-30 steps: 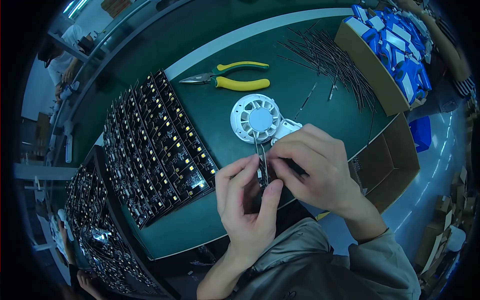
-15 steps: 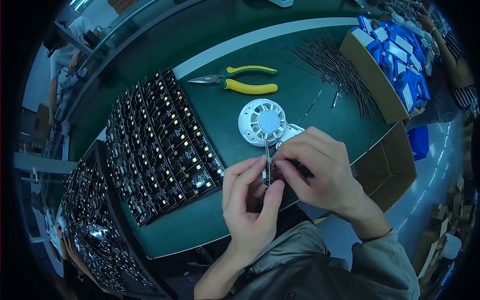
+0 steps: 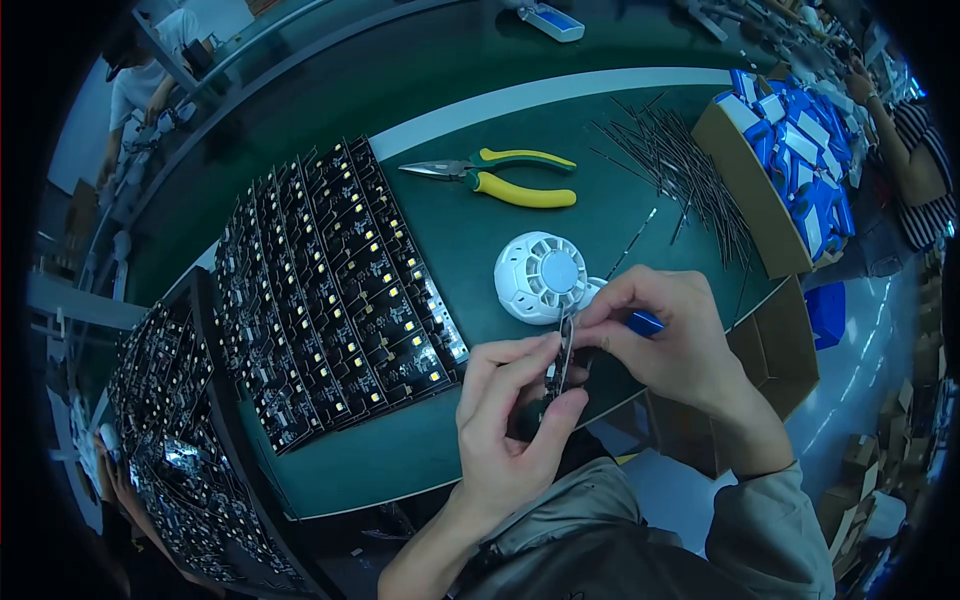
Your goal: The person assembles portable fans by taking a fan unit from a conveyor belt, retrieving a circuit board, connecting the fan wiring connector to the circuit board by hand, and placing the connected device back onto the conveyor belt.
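Note:
My left hand (image 3: pixel 505 410) is closed, its thumb and fingers gripping a small circuit board (image 3: pixel 556 375) seen edge-on. Thumb and forefinger of my right hand (image 3: pixel 675 335) are pinched together at the board's upper end; what they hold there is too small to make out. A blue piece (image 3: pixel 643 322) shows beneath the right hand's fingers, mostly hidden. Just beyond the hands lies a round white vented housing (image 3: pixel 513 285), like a smoke detector, its lower right edge partly covered by the right hand.
Stacked panels of black circuit boards (image 3: pixel 330 290) lie left, with more boards (image 3: pixel 165 400) beyond a dark rail. Yellow-green long-nose pliers (image 3: pixel 525 195) and thin dark strips (image 3: pixel 690 170) lie behind. A carton (image 3: pixel 745 185) of blue-white pieces stands right. Other people work at both sides.
The view has shifted, so the table's things sit lower and farther right. Both hands stay together at the circuit board. A blue piece now shows under my right hand.

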{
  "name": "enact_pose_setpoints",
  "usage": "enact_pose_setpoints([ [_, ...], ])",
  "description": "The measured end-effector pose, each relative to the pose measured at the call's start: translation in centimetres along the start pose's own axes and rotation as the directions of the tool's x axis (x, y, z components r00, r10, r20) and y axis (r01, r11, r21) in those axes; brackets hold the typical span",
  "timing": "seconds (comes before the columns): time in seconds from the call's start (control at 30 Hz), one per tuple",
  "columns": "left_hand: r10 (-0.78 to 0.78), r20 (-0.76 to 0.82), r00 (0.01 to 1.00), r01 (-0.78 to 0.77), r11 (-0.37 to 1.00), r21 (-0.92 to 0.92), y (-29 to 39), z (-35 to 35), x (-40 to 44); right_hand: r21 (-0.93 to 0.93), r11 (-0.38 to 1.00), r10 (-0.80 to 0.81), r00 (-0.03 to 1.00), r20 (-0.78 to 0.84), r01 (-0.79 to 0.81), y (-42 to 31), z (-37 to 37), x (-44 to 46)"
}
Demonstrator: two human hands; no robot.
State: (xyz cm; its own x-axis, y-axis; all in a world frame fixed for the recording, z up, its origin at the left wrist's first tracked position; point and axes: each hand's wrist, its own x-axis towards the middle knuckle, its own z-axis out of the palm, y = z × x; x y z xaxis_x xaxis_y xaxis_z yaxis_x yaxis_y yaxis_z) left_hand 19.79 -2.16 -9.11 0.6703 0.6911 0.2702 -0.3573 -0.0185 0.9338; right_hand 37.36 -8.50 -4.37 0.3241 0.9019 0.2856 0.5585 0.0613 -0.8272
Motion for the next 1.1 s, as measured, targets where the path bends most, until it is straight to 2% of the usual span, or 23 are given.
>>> enact_pose_setpoints([
  [0.07, 0.006, -0.015, 1.000, -0.005, 0.997, 0.072, -0.1, 0.1, -0.3, -0.016, 0.999, -0.044, 0.999, 0.023, 0.045, 0.3, 0.1, 0.2],
  [0.17, -0.023, -0.020, 1.000, 0.024, 0.998, 0.053, 0.2, 0.1, -0.1, -0.012, 0.996, -0.087, 0.996, 0.008, 0.087, 0.2, 0.1, 0.0],
  [0.23, -0.021, -0.029, 0.999, 0.023, 0.997, 0.076, 0.0, -0.1, -0.2, -0.122, 0.992, 0.017, 0.999, 0.050, -0.011, -0.2, -0.2, -0.6],
  [0.27, -0.021, -0.029, 0.999, 0.024, 0.994, 0.104, -0.1, -0.2, -0.2, -0.128, 0.992, 0.008, 0.998, 0.062, 0.000, -0.8, 0.0, -0.7],
  [0.3, -0.010, -0.039, 0.999, 0.013, 0.995, 0.098, 0.1, -0.1, -0.2, -0.347, 0.938, -0.003, 1.000, 0.014, 0.008, -1.5, 0.0, -1.1],
  [0.33, 0.002, -0.052, 0.999, 0.007, 0.985, 0.172, 0.4, 0.2, -0.2, -0.550, 0.835, -0.027, 0.999, -0.030, 0.006, -2.4, 0.0, -1.5],
  [0.37, 0.013, -0.067, 0.998, 0.004, 0.970, 0.244, 0.6, 0.4, -0.3, -0.579, 0.814, 0.046, 0.999, -0.023, -0.050, -3.2, 0.0, -2.2],
  [0.4, -0.029, -0.089, 0.996, 0.043, 0.987, 0.157, 0.3, 0.5, -0.4, -0.590, 0.807, 0.031, 0.999, -0.009, -0.030, -3.0, 0.0, -2.6],
  [0.43, -0.005, -0.103, 0.995, 0.020, 0.989, 0.149, 0.4, 0.3, -0.3, -0.590, 0.801, 0.107, 0.994, -0.020, -0.098, -2.3, -0.2, -2.8],
  [0.47, 0.009, -0.036, 0.999, 0.001, 0.968, 0.250, 0.6, -0.1, -0.1, -0.589, 0.791, 0.179, 0.983, -0.034, -0.165, -2.0, -0.5, -2.5],
  [0.5, 0.011, 0.031, 0.999, -0.021, 0.936, 0.351, 0.9, -0.4, -0.1, -0.663, 0.723, 0.229, 0.973, -0.036, -0.194, -3.0, -1.0, -1.8],
  [0.53, -0.031, 0.036, 0.999, 0.018, 0.945, 0.326, 0.9, -0.4, -0.2, -0.671, 0.721, 0.204, 0.979, -0.031, -0.172, -2.8, -1.4, -1.2],
  [0.6, 0.001, -0.009, 1.000, 0.002, 0.971, 0.238, 1.0, -0.1, -0.2, -0.491, 0.865, 0.205, 0.967, 0.152, -0.106, -1.9, -2.7, 0.0],
  [0.63, 0.020, -0.013, 1.000, -0.017, 0.981, 0.192, 1.1, -0.1, -0.3, -0.496, 0.865, 0.177, 0.972, 0.155, -0.079, -2.3, -3.3, 0.7],
  [0.7, 0.076, -0.058, 0.995, -0.062, 0.976, 0.208, 0.9, 0.0, -0.4, -0.251, 0.910, 0.382, 0.901, 0.205, -0.329, -3.2, -4.4, 2.6],
  [0.8, 0.112, -0.102, 0.988, -0.090, 0.976, 0.199, 0.4, 0.3, -0.5, 0.142, 0.917, 0.340, 0.915, 0.216, -0.374, -2.8, -4.2, 6.8],
  [0.83, 0.106, -0.105, 0.989, -0.085, 0.978, 0.189, 0.4, 0.3, -0.3, 0.053, 0.916, 0.383, 0.906, 0.179, -0.398, -3.8, -3.6, 9.2],
  [0.9, 0.084, -0.055, 0.995, -0.071, 0.976, 0.207, 0.6, 0.4, -0.1, 0.031, 0.914, 0.402, 0.913, 0.065, -0.405, -2.3, -1.1, 14.9],
  [0.97, -0.028, 0.115, 0.993, -0.019, 0.921, 0.390, 1.0, 0.7, -0.4, -0.098, 0.888, 0.454, 0.891, 0.029, -0.449, -1.2, 1.1, 21.6],
  [1.0, 0.052, 0.127, 0.991, -0.105, 0.883, 0.458, 0.6, 0.9, -0.3, -0.126, 0.896, 0.424, 0.905, -0.038, -0.425, 0.0, 2.2, 24.2],
  [1.07, 0.057, 0.164, 0.985, -0.131, 0.865, 0.484, 0.2, 0.9, -0.3, -0.138, 0.929, 0.315, 0.930, -0.188, -0.343, 4.7, 5.1, 29.9],
  [1.1, -0.024, 0.147, 0.989, -0.045, 0.893, 0.447, 1.1, 0.9, -0.3, -0.108, 0.951, 0.253, 0.931, -0.264, -0.289, 6.9, 6.0, 32.4],
])
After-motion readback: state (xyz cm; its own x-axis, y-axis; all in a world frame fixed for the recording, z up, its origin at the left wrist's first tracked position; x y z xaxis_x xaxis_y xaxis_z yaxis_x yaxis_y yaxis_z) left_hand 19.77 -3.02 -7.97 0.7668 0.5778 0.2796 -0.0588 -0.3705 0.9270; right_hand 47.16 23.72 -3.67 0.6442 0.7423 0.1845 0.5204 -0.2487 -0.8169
